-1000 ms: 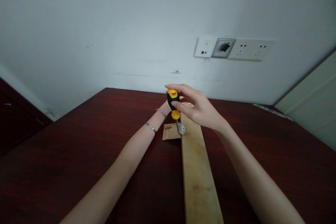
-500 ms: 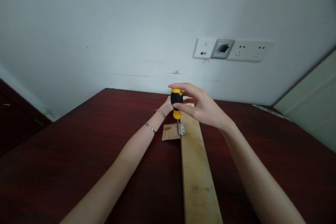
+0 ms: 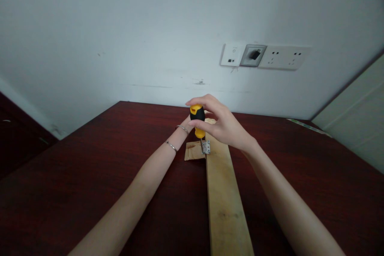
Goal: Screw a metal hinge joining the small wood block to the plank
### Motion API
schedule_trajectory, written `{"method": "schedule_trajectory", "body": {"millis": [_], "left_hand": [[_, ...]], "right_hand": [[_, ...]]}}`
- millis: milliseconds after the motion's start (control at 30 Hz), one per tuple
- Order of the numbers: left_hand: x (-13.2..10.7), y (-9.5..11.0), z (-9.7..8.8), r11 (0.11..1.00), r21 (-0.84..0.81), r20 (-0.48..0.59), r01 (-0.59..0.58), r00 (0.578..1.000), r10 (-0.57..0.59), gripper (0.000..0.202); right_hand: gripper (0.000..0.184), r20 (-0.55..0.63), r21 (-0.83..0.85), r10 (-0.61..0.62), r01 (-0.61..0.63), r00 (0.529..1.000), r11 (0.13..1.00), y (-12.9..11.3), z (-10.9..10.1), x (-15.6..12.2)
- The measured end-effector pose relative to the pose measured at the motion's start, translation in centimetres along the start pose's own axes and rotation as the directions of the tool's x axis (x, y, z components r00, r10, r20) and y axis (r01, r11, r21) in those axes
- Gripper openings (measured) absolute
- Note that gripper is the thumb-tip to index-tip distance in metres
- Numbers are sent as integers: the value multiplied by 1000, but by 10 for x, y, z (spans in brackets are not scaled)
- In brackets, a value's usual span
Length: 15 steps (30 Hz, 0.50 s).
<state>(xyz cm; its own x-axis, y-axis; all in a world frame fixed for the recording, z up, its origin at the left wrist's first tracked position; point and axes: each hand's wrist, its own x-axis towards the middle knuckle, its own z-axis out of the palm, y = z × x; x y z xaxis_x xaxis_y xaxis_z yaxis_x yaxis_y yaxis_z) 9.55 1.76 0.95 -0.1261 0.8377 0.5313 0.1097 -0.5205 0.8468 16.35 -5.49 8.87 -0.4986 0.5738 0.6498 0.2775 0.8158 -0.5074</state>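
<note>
My right hand (image 3: 220,125) pinches the yellow and black handle of a short screwdriver (image 3: 197,120), held upright with its tip down on a small metal hinge (image 3: 205,147). The hinge joins a long pale wooden plank (image 3: 223,196) to a small wooden piece (image 3: 192,151) on its left. My left hand (image 3: 188,123) reaches in behind the screwdriver; two thin bracelets ring its wrist, and its fingers are hidden by the handle and my right hand.
Everything rests on a dark red-brown wooden table (image 3: 75,176) set against a white wall. A row of wall sockets (image 3: 264,56) sits above the table's far edge. A pale panel (image 3: 354,120) stands at the right.
My right hand and the screwdriver handle shifted slightly left and down while the fingers turned on the handle. The left arm and the plank stayed put.
</note>
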Motion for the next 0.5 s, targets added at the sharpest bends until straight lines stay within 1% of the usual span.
{"method": "schedule_trajectory", "body": {"millis": [67,133,233,300,333,367,400,433,467,500], "left_hand": [[-6,3,0,995,82,-4,-56,998,56,61],[-11,8,-2,990,120,-14,-72,997,75,72],[-14,19,-1,996,71,-10,-53,998,54,85],[-17,31,6,999,16,-13,-37,999,37,88],[-19,38,10,999,-2,-50,-33,998,33,88],[-22,46,15,999,-13,-169,-33,985,30,85],[-25,54,20,999,-5,-284,-50,958,46,81],[-28,62,25,996,27,-348,-80,934,84,77],[-30,71,28,992,68,-360,-106,925,124,76],[-33,78,31,989,94,-361,-110,922,137,78]], "right_hand": [[33,-14,-7,-7,7,1000,1000,1,5,0],[35,-5,-3,-7,7,1000,1000,1,8,0],[35,36,17,-49,49,998,999,0,10,1],[36,51,25,-78,77,996,997,-1,11,2],[35,49,27,-78,77,996,997,-1,12,2],[34,40,27,-70,69,997,997,0,14,3],[32,20,23,-56,56,998,998,0,16,3],[31,-7,16,-43,44,999,999,1,19,3],[30,-40,8,-34,34,999,999,1,21,3],[30,-74,1,-28,28,997,1000,2,23,3]]}}
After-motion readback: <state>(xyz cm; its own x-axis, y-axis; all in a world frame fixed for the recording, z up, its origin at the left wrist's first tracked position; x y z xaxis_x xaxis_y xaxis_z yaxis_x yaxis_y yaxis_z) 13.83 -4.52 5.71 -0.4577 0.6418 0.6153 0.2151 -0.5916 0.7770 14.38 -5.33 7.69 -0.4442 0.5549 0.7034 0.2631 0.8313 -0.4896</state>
